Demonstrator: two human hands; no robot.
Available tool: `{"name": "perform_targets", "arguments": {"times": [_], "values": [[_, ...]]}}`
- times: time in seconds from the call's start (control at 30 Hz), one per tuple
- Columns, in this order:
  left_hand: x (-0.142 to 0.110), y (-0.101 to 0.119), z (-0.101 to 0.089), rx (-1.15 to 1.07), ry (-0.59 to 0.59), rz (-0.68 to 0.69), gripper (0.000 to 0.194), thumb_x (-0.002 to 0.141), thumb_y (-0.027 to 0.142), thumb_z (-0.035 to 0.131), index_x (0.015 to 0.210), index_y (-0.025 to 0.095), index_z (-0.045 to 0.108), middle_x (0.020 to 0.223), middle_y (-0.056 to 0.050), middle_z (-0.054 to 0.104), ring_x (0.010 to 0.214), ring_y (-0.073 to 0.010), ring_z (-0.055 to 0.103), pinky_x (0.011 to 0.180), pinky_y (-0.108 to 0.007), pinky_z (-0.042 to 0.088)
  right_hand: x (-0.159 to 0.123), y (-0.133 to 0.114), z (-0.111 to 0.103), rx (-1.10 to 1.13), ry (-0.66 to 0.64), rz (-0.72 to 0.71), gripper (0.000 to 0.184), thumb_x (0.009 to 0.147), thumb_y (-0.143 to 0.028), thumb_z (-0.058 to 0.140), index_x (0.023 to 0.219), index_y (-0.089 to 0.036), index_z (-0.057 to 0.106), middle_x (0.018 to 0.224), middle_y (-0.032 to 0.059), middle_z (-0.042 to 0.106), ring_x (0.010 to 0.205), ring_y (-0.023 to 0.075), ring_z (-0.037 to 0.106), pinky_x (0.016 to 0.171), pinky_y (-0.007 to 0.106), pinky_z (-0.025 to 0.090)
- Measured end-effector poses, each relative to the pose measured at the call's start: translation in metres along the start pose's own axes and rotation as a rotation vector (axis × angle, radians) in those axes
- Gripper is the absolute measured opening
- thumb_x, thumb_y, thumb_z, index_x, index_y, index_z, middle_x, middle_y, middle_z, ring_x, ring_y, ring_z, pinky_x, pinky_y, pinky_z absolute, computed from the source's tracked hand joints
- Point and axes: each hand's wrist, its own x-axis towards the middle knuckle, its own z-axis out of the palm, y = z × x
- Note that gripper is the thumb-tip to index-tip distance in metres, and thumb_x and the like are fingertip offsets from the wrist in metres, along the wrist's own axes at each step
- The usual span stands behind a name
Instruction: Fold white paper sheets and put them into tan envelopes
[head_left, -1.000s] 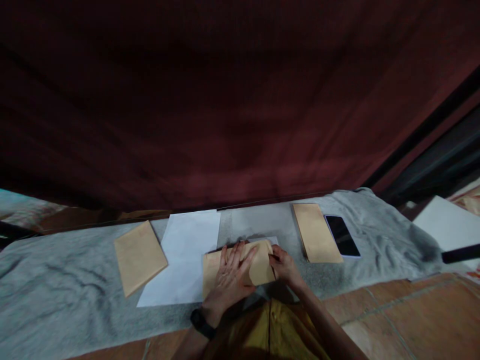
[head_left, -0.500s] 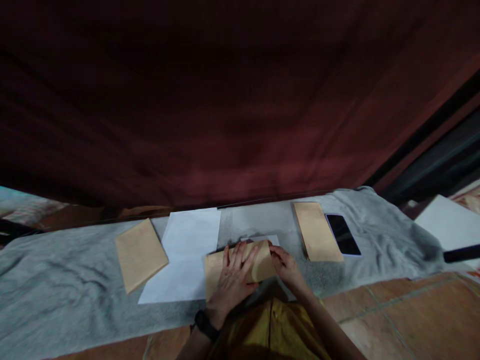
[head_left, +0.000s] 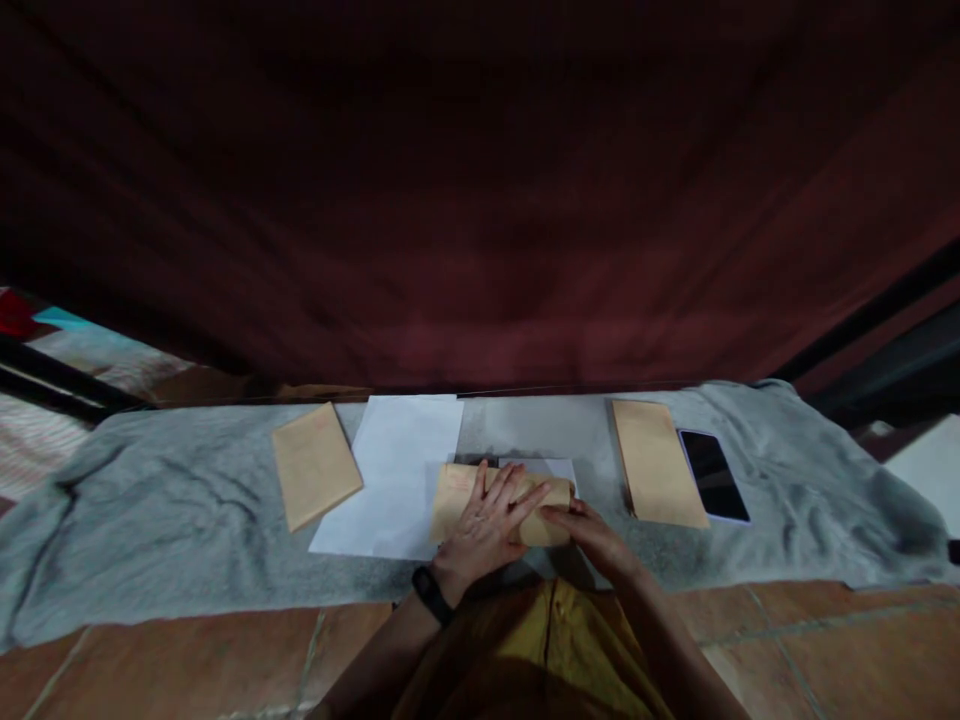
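Note:
A brown envelope (head_left: 457, 495) lies on a grey cloth (head_left: 187, 510) in front of me. My left hand (head_left: 491, 520), a dark band on its wrist, lies flat on the envelope with fingers stretched out. My right hand (head_left: 592, 530) pinches the envelope's right end, where the paper is curled over. A white sheet (head_left: 551, 467) peeks out from under the envelope's far side.
Left of the envelope lie a larger white paper (head_left: 401, 460) and another brown envelope (head_left: 315, 465). On the right are a brown envelope stack (head_left: 656, 462) and a dark phone (head_left: 714, 475). A dark red curtain (head_left: 480, 200) hangs behind. Terracotta tiles (head_left: 187, 670) lie in front.
The envelope's right end has been rolled or folded further over under my right hand. My head has shifted, so everything sits a little higher and to the right in view.

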Motion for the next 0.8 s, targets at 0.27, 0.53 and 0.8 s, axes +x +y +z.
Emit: {"name": "perform_targets", "arguments": {"times": [0.27, 0.53, 0.8], "values": [[0.006, -0.003, -0.01, -0.007, -0.034, 0.002, 0.115, 0.072, 0.06, 0.083, 0.161, 0.039, 0.015, 0.171, -0.008, 0.017, 0.156, -0.036, 0.013, 0.124, -0.066, 0.003, -0.002, 0.002, -0.008, -0.023, 0.103, 0.041, 0.049, 0.067, -0.054, 0.078, 0.1, -0.018, 0.072, 0.102, 0.0113, 0.075, 0.096, 0.0307, 0.067, 0.087, 0.044, 0.052], [0.004, -0.005, -0.007, -0.037, -0.029, 0.001, 0.108, 0.076, 0.056, 0.08, 0.161, 0.04, 0.015, 0.169, -0.006, 0.026, 0.155, -0.0331, 0.022, 0.126, -0.061, 0.003, 0.0, 0.0, -0.012, 0.001, 0.135, 0.056, 0.048, 0.064, -0.049, 0.075, 0.102, -0.018, 0.071, 0.101, 0.0101, 0.075, 0.096, 0.0302, 0.067, 0.084, 0.043, 0.053], [0.0, -0.015, -0.001, -0.095, -0.056, -0.074, 0.11, 0.073, 0.056, 0.082, 0.161, 0.038, 0.017, 0.162, -0.007, 0.039, 0.15, -0.0339, 0.032, 0.125, -0.058, 0.014, 0.001, -0.01, -0.01, -0.006, 0.058, 0.01, 0.052, 0.07, -0.054, 0.078, 0.108, -0.019, 0.073, 0.101, 0.0091, 0.076, 0.098, 0.0302, 0.068, 0.089, 0.044, 0.053]]}}
